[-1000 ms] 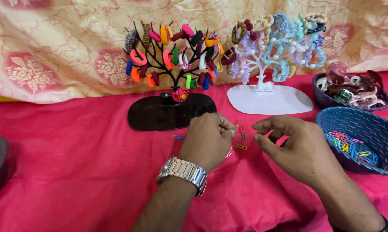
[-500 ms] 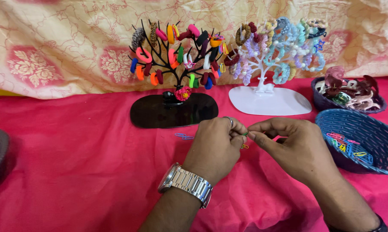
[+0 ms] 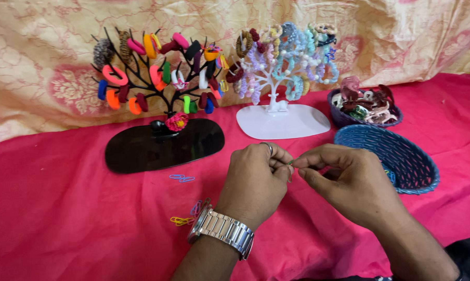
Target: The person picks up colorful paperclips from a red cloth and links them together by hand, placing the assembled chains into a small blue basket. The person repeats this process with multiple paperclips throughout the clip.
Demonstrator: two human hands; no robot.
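Pinching small green clip [image 3: 290,163] between both hands' fingertips.

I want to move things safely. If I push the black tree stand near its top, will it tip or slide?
The black tree stand would probably slide rather than tip: its flat oval base is wide. Its thin branches, loaded with hair ties, may flex and shed some. The pink cloth is wrinkled, so it might bunch and drag.
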